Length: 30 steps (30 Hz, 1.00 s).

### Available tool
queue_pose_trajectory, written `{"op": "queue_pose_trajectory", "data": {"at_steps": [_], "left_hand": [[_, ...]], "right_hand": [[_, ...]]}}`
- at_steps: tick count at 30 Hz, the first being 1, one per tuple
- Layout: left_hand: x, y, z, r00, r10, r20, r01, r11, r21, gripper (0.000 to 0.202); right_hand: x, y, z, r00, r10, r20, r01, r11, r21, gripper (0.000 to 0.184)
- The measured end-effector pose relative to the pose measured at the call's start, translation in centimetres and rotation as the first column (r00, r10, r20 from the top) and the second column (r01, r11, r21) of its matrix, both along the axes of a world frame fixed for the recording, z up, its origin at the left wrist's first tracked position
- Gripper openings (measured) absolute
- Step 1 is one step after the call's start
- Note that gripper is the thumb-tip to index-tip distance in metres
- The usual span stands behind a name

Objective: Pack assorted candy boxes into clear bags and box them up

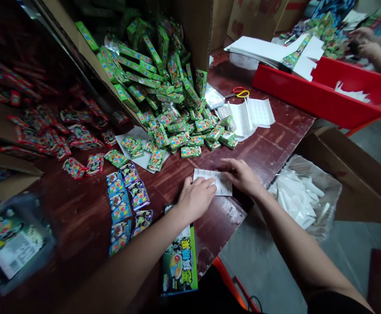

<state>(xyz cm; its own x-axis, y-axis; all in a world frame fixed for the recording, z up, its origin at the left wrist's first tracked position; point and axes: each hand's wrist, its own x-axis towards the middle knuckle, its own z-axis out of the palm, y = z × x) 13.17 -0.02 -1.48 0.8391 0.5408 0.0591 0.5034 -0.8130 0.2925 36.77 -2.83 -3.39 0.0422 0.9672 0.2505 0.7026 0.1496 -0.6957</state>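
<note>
My left hand (195, 198) lies across a small white sheet of printed labels (223, 186), its fingers stretched out and pressing on the sheet near the table's front edge. At the sheet's right end is my right hand (243, 174), the fingers bent and thumb and forefinger apart. Whether its fingertips touch the sheet I cannot tell. Under my left wrist a green and black display box (179, 266) lies flat, partly covered by the forearm. To its left, blue and purple candy packs (120, 205) are laid out in two columns.
Small green candy boxes (177, 126) spill from a carton (69, 48); red ones (53, 135) lie left. Scissors (239, 92) and white paper sheets (259, 115) lie behind. A red bin (308, 93), a bag of white scraps (298, 196) and another person's hands (367, 43) are at right.
</note>
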Motion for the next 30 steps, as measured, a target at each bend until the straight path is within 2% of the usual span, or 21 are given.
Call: {"op": "queue_pose_trajectory", "data": {"at_steps": [4, 8, 11, 14, 17, 19, 21, 23, 24, 26, 28, 29, 30], "left_hand": [[0.3, -0.3, -0.5, 1.0, 0.014, 0.012, -0.014, 1.0, -0.014, 0.022], [-0.1, -0.4, 0.4, 1.0, 0.0, 0.01, 0.001, 0.999, -0.044, 0.019], [-3.2, -0.3, 2.0, 0.993, 0.052, 0.101, -0.049, 0.998, -0.029, 0.022], [-8.1, -0.8, 2.8, 0.962, 0.247, 0.114, -0.247, 0.969, -0.021, 0.032], [-12.1, -2.3, 2.4, 0.954, 0.299, 0.006, -0.296, 0.948, -0.119, 0.034], [-13.3, -3.7, 1.9, 0.955, 0.297, 0.002, -0.29, 0.933, -0.215, 0.025], [-13.6, -5.2, 1.7, 0.938, 0.342, 0.06, -0.309, 0.9, -0.307, 0.018], [-13.5, -6.5, 1.7, 0.899, 0.414, 0.145, -0.316, 0.841, -0.439, 0.014], [-13.4, -7.0, 1.8, 0.87, 0.458, 0.181, -0.305, 0.79, -0.531, 0.015], [-13.3, -7.7, 2.0, 0.811, 0.548, 0.204, -0.247, 0.637, -0.731, 0.017], [-13.2, -8.1, 2.0, 0.771, 0.612, 0.176, -0.18, 0.475, -0.861, 0.021], [-13.1, -8.1, 2.0, 0.761, 0.629, 0.161, -0.157, 0.419, -0.895, 0.022], [-13.1, -8.1, 2.0, 0.751, 0.641, 0.156, -0.138, 0.384, -0.913, 0.023]], "right_hand": [[-1.4, -0.2, -0.2, 0.998, 0.029, -0.054, -0.029, 1.0, 0.002, 0.048], [-2.5, -1.9, 1.9, 0.966, 0.04, -0.257, -0.021, 0.997, 0.077, 0.062], [-2.9, -3.6, 3.9, 0.948, 0.042, -0.316, -0.02, 0.997, 0.074, 0.064], [-3.8, -4.9, 5.4, 0.892, 0.072, -0.447, -0.076, 0.997, 0.008, 0.063], [-6.2, -5.5, 5.9, 0.795, 0.11, -0.596, -0.189, 0.979, -0.071, 0.061], [-8.3, -5.5, 5.9, 0.744, 0.167, -0.647, -0.295, 0.951, -0.093, 0.061], [-10.3, -5.3, 5.7, 0.695, 0.221, -0.684, -0.4, 0.91, -0.111, 0.06], [-11.9, -5.3, 5.5, 0.653, 0.242, -0.718, -0.483, 0.863, -0.148, 0.06], [-12.4, -5.3, 5.4, 0.637, 0.244, -0.731, -0.517, 0.839, -0.17, 0.059], [-13.0, -5.4, 5.1, 0.616, 0.255, -0.745, -0.576, 0.792, -0.205, 0.059], [-13.3, -5.6, 4.9, 0.612, 0.28, -0.74, -0.622, 0.748, -0.232, 0.061], [-13.4, -5.6, 4.9, 0.619, 0.294, -0.728, -0.636, 0.732, -0.244, 0.062], [-13.5, -5.6, 4.8, 0.635, 0.31, -0.708, -0.641, 0.722, -0.259, 0.063]]}}
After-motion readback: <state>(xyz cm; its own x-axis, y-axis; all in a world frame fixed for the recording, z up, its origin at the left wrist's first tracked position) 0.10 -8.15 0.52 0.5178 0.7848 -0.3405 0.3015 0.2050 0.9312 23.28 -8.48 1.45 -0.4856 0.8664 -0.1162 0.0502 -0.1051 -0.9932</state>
